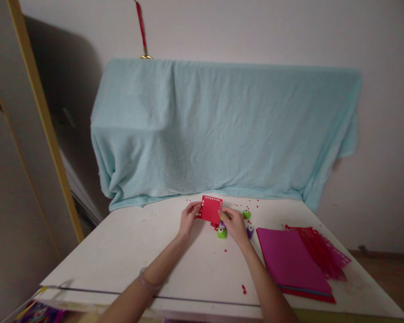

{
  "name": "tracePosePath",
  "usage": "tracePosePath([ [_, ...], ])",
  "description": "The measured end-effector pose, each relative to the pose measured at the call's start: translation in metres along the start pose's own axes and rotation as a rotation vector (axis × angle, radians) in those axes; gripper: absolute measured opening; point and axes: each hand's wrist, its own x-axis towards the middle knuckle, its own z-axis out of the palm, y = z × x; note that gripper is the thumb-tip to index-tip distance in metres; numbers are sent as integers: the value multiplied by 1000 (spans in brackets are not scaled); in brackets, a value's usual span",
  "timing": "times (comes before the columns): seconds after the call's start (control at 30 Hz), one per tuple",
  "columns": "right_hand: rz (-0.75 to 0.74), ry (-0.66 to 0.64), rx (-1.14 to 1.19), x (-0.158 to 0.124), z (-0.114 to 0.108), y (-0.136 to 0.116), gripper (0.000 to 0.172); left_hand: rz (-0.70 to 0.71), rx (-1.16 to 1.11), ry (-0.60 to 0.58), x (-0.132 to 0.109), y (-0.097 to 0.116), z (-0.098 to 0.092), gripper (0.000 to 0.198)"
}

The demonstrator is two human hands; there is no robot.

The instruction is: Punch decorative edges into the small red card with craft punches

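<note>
A red paper square (211, 209) is held between the two hands over the far half of the white worktop (121, 255), with a row of small holes along its far edge and more down the left side. The left hand (189, 218) pinches the left edge between thumb and fingers. The right hand (234, 223) is closed on the right edge; it may also have hold of a small purple and yellow-green object there, but the fingers cover too much to tell. Just beside that hand are a near green figure (221, 233) with an eye, a purple figure (250, 231) and a far green figure (247, 214). To the right lies a stack of magenta sheets (289, 255), with red cut-out strips (318, 251) beside it. Red scraps (244, 289) dot the worktop
</note>
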Motion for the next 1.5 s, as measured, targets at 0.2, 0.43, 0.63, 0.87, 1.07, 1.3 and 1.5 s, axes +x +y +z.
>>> tracePosePath([
  [0.2,-45,-46,-23,1,1,7,29,2,-25,-26,0,0,-1,31],
  [0.43,-53,-41,-33,0,0,8,29,-14,-29,-12,-2,3,1,30],
  [0.63,-57,-35,-59,0,0,7,29,-28,-21,6,0,2,0,30],
  [0.87,-47,-28,-42,0,0,7,30,-36,-14,28,1,0,-1,30],
  [1.07,-50,-38,-60,1,0,8,30,-34,0,-2,1,-1,1,29],
  [1.3,-46,-36,-49,2,2,12,29,15,8,16,4,-4,2,36],
  [1.5,-39,-27,-41,1,2,9,30,39,28,20,7,-9,-1,35],
])
